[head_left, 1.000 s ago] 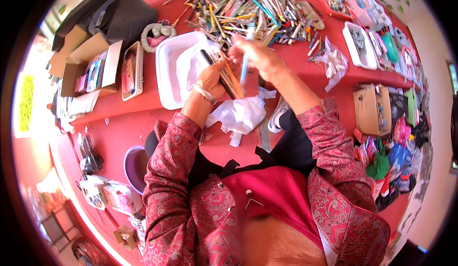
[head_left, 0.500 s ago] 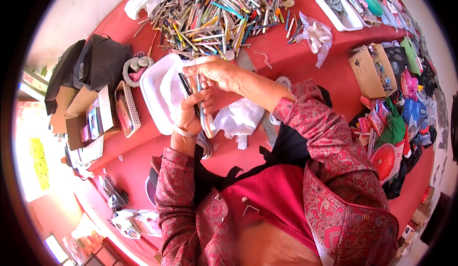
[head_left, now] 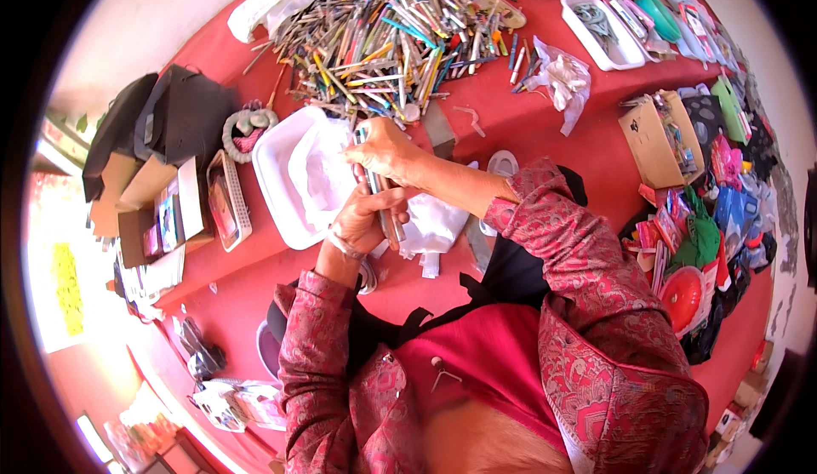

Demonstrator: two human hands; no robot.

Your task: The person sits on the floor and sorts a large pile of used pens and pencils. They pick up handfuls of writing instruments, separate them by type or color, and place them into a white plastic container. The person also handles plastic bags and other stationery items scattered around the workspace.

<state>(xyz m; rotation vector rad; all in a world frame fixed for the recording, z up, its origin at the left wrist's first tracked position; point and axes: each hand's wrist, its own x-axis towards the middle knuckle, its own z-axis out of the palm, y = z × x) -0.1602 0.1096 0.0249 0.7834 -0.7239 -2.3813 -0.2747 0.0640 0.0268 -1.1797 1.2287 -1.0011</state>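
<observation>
A small bundle of pens (head_left: 375, 183) is held between my two hands, slanting over the right edge of a white plastic basin (head_left: 271, 191). My left hand (head_left: 362, 221) wraps round the lower part of the bundle, and the pens' lower ends stick out below its fingers. At the upper ends, my right hand (head_left: 385, 149) has its fingers closed round the tops. A crumpled clear plastic bag (head_left: 317, 172) lies inside the basin. Just beyond my hands spreads a large heap of mixed pens and pencils (head_left: 374, 44). White plastic sheeting (head_left: 434, 223) lies partly behind my hands.
On the red cloth at left stand a cardboard box (head_left: 191, 206), a narrow white basket (head_left: 223, 168) and black bags (head_left: 183, 112). To the right are a crumpled clear bag (head_left: 562, 82), a white tray with cables (head_left: 625, 55), a cardboard box (head_left: 651, 138) and colourful packets.
Both hands have shifted right and slightly down with the pens, uncovering more of the basin and its bag. My right hand's fingers now sit closer round the bundle's tops.
</observation>
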